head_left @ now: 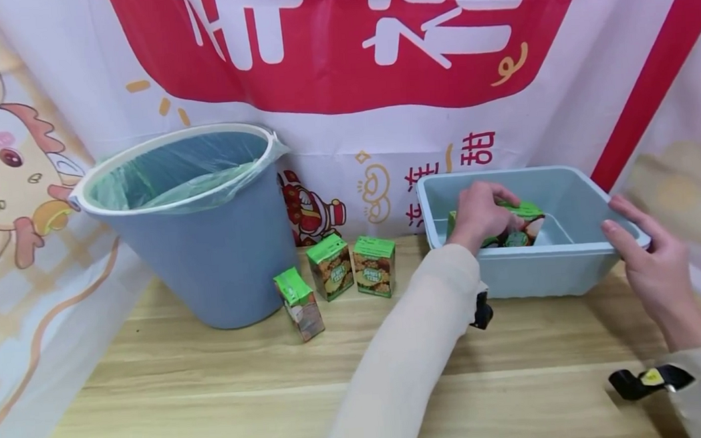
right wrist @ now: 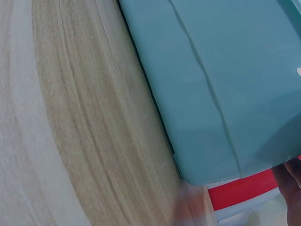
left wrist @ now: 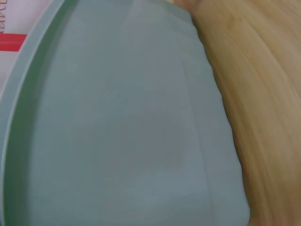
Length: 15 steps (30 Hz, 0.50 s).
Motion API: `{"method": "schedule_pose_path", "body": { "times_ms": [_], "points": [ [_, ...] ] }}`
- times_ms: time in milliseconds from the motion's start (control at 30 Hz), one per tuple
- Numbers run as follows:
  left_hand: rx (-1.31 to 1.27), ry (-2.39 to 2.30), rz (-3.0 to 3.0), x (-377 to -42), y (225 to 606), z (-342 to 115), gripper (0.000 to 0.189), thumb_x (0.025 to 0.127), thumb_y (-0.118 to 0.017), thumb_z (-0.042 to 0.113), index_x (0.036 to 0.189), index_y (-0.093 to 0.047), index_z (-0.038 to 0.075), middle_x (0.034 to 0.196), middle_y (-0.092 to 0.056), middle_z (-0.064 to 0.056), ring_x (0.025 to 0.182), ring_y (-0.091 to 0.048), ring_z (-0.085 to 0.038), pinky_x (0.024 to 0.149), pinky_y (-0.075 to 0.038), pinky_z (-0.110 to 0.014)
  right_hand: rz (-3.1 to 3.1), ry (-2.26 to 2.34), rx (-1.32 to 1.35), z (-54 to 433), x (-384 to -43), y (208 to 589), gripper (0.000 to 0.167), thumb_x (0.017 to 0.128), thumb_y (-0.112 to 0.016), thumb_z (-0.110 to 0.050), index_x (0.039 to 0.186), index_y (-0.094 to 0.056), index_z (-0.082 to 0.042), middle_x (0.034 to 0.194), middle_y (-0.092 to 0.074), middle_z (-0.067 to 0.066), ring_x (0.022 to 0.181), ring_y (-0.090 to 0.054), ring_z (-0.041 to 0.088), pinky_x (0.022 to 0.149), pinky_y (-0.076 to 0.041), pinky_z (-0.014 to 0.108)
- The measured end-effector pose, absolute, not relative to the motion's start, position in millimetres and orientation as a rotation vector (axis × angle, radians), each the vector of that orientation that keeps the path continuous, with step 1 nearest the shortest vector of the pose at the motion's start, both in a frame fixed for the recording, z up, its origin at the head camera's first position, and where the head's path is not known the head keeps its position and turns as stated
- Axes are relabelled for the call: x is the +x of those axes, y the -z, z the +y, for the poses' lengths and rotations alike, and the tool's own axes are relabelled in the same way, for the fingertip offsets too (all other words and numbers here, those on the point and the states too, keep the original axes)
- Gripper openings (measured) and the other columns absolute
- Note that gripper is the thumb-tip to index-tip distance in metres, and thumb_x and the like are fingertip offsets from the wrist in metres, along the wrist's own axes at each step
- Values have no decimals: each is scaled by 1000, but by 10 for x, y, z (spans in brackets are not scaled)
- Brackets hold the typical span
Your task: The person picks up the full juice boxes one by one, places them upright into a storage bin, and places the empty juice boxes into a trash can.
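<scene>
In the head view, a pale blue-green plastic basin (head_left: 534, 271) stands at the right. My left hand (head_left: 483, 214) reaches over its front rim, with fingertips down on a green-topped drink carton (head_left: 530, 216) inside. The fingers bend around the carton's top; other carton parts beneath are partly covered by the hand. At the basin's right end, my right hand (head_left: 661, 267) grips the rim, thumb near the front corner. The left wrist view shows only the basin's outer wall (left wrist: 122, 117); the right wrist view adds fingers (right wrist: 289, 181) at its lower corner.
Three small green-topped cartons stand left of the basin: one tilted carton (head_left: 299, 306), a middle carton (head_left: 332, 274) and a right carton (head_left: 376, 271). A blue-grey trash bin (head_left: 220, 254) with a clear liner stands behind them on the wooden table (head_left: 217, 401). A printed cloth (head_left: 333, 133) hangs behind.
</scene>
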State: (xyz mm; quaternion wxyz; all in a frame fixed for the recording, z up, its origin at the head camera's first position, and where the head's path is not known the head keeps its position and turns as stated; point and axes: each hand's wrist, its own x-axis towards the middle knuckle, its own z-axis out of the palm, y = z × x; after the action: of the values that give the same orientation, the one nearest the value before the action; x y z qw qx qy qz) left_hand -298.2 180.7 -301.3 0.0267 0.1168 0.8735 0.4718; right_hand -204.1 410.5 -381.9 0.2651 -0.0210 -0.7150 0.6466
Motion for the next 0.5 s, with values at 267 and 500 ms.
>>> {"method": "schedule_pose_path", "body": {
  "times_ms": [267, 500],
  "points": [
    [525, -1080, 2822, -2988, 3002, 1880, 23, 83, -92, 18, 100, -80, 28, 101, -73, 15, 98, -58, -3, 88, -52, -20, -2081, -1565, -157, 4099, -2038, 3766, 53, 104, -68, -20, 156, -56, -17, 163, -49, -19, 149, -43, -4, 93, -44, -2],
    [487, -1038, 2838, -2987, 3030, 1886, 28, 83, -92, 21, 108, -81, 28, 104, -73, 15, 96, -59, -3, 88, -54, -19, -1963, -1696, -114, 4085, -2043, 3791, 52, 102, -70, -14, 152, -59, -15, 157, -55, -20, 150, -43, -4, 93, -45, -2]
  ]
}}
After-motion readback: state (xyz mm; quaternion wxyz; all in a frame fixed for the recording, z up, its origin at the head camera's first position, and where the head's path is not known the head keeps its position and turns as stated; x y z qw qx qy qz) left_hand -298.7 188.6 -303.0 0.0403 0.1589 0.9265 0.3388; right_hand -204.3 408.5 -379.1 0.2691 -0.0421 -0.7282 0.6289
